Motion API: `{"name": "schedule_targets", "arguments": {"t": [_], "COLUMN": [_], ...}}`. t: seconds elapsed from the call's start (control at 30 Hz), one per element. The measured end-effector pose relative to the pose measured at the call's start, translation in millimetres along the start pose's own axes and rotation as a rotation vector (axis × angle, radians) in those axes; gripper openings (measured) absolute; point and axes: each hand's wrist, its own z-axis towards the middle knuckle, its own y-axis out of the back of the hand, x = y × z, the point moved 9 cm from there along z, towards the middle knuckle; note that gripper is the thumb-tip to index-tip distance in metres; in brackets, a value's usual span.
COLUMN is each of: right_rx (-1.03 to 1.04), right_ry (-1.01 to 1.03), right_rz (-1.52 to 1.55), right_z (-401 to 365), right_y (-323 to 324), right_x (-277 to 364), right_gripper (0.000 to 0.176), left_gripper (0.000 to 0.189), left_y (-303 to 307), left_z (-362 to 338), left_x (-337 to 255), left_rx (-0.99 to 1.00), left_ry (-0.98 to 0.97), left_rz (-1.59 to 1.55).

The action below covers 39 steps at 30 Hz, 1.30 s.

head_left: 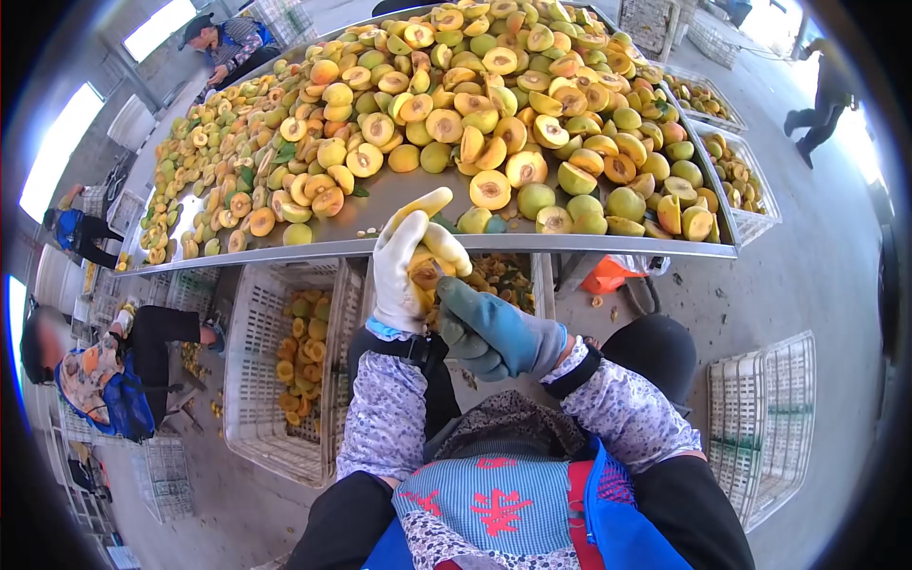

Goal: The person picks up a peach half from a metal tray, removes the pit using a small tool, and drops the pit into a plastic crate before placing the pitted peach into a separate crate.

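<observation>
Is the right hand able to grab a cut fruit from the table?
Probably yes: cut fruits lie just past the metal table's edge, nothing blocking them, though the right hand is busy at the held fruit in the left hand.

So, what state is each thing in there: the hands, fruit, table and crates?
Left hand: white-gloved, yellow-stained, holding a fruit.
Held fruit: partly hidden, cut face apparently showing.
Right hand: blue-grey-gloved, fingers curled beside it; grip unclear.
Piled fruit: many halved, cut faces showing.
Metal table: heaped with fruit.
Left crate: partly filled with fruit.
Right crate: standing on the floor.
</observation>
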Motion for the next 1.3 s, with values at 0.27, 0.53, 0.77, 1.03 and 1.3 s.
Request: {"name": "schedule_targets", "arguments": {"t": [0.27,0.53,0.77,1.03,1.3], "right_rx": [-0.255,-0.063,-0.194,-0.155,-0.689], "right_ry": [0.018,0.021,0.138,0.067,0.337], "right_rz": [-0.243,-0.03,-0.343,-0.035,-0.765], "right_z": [-8.3,5.9,8.4,-2.4,-4.6], "right_y": [13.7,5.9,7.4,-0.6,73.0], "right_x": [1.7,-1.8,8.4,5.3,12.7], "right_gripper": [0.061,0.059,0.059,0.056,0.047], "left_gripper": [0.04,0.044,0.045,0.039,0.035], "left_y": [-7.4,8.2,15.9,5.9,96.6], "left_z": [4.3,8.7,5.0,17.1,-12.2], "left_x": [14.2,20.3,5.2,12.3,-120.7], "left_rx": [-0.004,-0.111,-0.085,-0.255,-0.614], "left_ry": [0.183,0.036,-0.058,0.042,-0.309], "left_rz": [0.381,-0.092,0.105,-0.064,0.288]}}
